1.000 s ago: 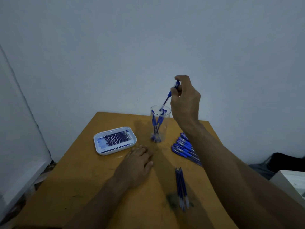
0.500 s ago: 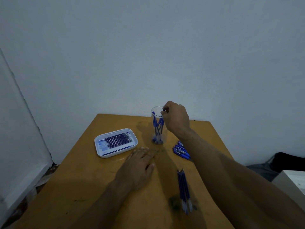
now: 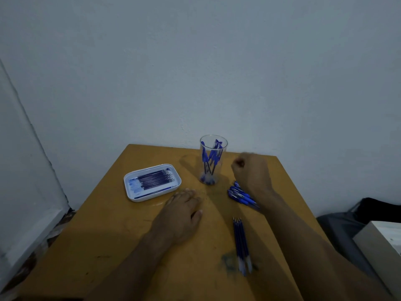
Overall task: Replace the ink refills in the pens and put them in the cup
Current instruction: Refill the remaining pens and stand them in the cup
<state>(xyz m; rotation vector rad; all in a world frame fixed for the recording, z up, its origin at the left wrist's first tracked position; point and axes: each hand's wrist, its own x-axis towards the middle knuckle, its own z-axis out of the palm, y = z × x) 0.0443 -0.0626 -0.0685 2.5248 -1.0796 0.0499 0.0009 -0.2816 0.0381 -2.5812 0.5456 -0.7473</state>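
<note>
Pale grey-blue walls meet behind a yellow-brown table (image 3: 108,224) set into the corner. Toward its far edge stands a clear cup (image 3: 213,159), upright, with several blue pens (image 3: 211,158) leaning inside it. Left of the cup sits a white tray (image 3: 152,182) of dark refills. The right hand (image 3: 251,172) hangs above the table just right of the cup, fingers curled into a loose fist; it looks to hold nothing, though motion blur softens it. Beneath its wrist lies a pile of blue pens (image 3: 240,195). The left hand (image 3: 182,216) rests flat on the table, fingers straight. Loose refills (image 3: 240,242) lie near the front.
</note>
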